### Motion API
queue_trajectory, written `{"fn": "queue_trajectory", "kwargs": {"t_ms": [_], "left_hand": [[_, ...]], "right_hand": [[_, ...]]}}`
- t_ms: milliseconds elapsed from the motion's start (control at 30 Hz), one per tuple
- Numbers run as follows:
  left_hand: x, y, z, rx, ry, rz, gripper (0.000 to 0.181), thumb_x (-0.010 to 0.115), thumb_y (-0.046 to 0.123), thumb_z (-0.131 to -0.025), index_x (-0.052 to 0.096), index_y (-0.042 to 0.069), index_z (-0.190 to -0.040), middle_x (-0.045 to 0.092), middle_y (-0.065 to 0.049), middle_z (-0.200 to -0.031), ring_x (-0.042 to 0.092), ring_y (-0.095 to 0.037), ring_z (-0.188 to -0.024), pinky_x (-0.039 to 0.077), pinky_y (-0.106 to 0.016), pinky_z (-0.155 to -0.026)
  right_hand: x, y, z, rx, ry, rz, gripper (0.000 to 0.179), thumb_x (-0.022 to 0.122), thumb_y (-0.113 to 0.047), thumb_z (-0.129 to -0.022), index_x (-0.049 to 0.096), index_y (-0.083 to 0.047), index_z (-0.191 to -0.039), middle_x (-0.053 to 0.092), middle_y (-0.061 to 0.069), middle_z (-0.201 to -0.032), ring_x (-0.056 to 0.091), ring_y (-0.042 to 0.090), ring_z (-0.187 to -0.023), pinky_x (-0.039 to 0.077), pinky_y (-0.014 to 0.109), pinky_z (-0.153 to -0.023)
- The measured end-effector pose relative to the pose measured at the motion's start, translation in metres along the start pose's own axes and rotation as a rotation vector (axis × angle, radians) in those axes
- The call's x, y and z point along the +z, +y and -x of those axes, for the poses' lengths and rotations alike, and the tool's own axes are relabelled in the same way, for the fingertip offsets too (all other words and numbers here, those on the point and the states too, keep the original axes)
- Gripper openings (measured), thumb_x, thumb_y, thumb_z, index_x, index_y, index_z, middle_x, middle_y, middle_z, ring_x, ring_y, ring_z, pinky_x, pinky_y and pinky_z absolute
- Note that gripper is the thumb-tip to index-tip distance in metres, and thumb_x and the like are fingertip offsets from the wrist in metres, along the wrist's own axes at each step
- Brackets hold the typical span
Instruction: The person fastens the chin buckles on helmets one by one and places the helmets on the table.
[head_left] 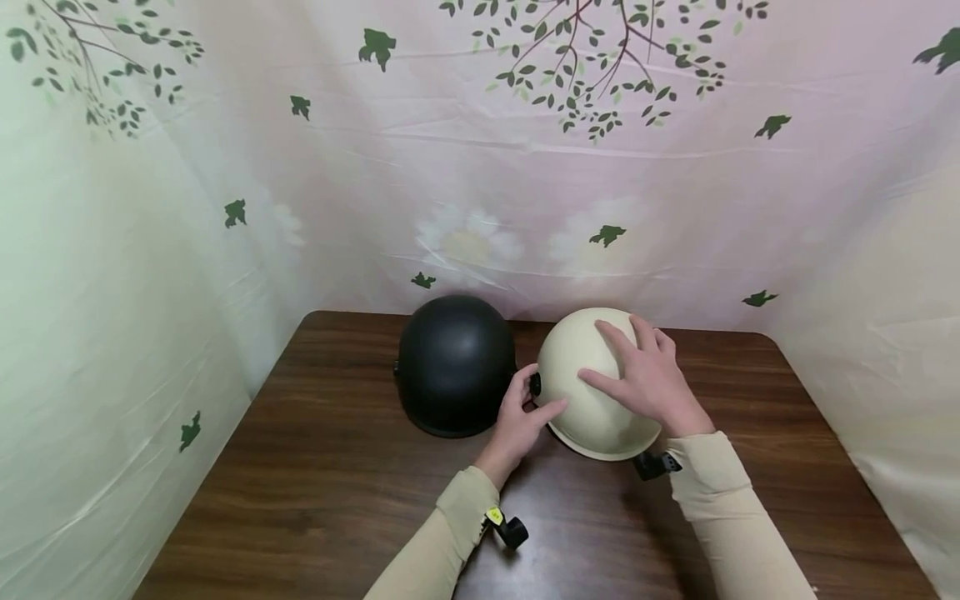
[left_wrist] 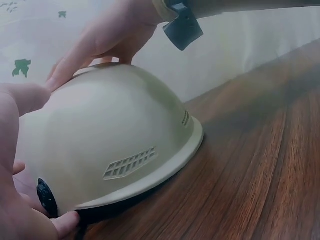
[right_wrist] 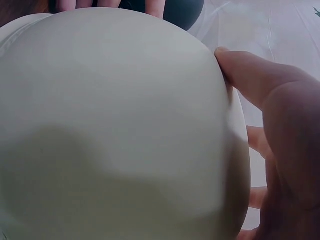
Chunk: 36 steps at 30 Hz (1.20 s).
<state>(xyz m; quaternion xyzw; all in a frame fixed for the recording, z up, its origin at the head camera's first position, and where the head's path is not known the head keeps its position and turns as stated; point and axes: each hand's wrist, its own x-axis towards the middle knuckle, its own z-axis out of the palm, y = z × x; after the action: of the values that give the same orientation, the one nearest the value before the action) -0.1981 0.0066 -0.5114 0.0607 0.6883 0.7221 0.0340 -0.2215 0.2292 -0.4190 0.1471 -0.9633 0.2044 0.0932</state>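
A cream helmet sits dome up on the brown table, with a vented side and a black knob near its rim. My left hand grips its left edge, the thumb against the shell and fingers around the knob and rim. In the left wrist view, one fingertip lies at the rim's underside. My right hand rests on the dome with fingers spread; the right wrist view shows its thumb touching the shell. Just left stands a black helmet, near the left fingers. The helmets' insides are hidden.
The dark wood table ends at the back against a hanging cloth printed with leaves and birds. More cloth hangs on both sides. Small black cameras are strapped at each wrist.
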Motion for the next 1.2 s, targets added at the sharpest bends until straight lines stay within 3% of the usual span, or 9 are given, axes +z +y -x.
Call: {"fn": "queue_trajectory", "kwargs": {"t_ms": [267,533,833,1200], "left_hand": [[0.005,0.0,0.0,0.024,0.022,0.007,0.073,0.08,0.025,-0.092,0.045,0.013,-0.156,0.041,-0.012,-0.163,0.039,-0.037,-0.15,0.035,-0.059,-0.119],[0.007,-0.001,0.001,0.056,0.064,0.071,0.066,0.08,0.019,-0.092,0.051,0.01,-0.15,0.048,-0.012,-0.157,0.045,-0.037,-0.146,0.035,-0.06,-0.118],[0.009,0.001,0.005,0.084,0.104,0.129,0.061,0.079,0.014,-0.09,0.053,0.005,-0.146,0.057,-0.015,-0.145,0.053,-0.037,-0.135,0.039,-0.061,-0.113],[0.011,0.012,0.006,0.102,0.153,0.097,0.058,0.079,0.017,-0.091,0.055,0.003,-0.142,0.058,-0.015,-0.146,0.049,-0.039,-0.142,0.034,-0.059,-0.12]], "right_hand": [[0.001,0.0,0.0,-0.012,-0.001,0.007,0.083,0.069,-0.061,-0.094,0.045,-0.014,-0.157,0.024,0.036,-0.161,0.019,0.063,-0.145,0.017,0.071,-0.115],[0.002,0.001,0.001,-0.036,0.013,0.037,0.08,0.068,-0.058,-0.095,0.045,-0.012,-0.157,0.024,0.037,-0.16,0.021,0.062,-0.146,0.015,0.072,-0.116],[-0.001,0.002,0.003,-0.028,0.004,-0.015,0.08,0.07,-0.057,-0.095,0.045,-0.012,-0.157,0.023,0.037,-0.161,0.019,0.062,-0.146,0.016,0.072,-0.116],[-0.012,0.002,0.007,0.024,-0.021,-0.045,0.082,0.068,-0.059,-0.096,0.041,-0.015,-0.16,0.021,0.035,-0.164,0.018,0.064,-0.147,0.025,0.077,-0.11]]}}
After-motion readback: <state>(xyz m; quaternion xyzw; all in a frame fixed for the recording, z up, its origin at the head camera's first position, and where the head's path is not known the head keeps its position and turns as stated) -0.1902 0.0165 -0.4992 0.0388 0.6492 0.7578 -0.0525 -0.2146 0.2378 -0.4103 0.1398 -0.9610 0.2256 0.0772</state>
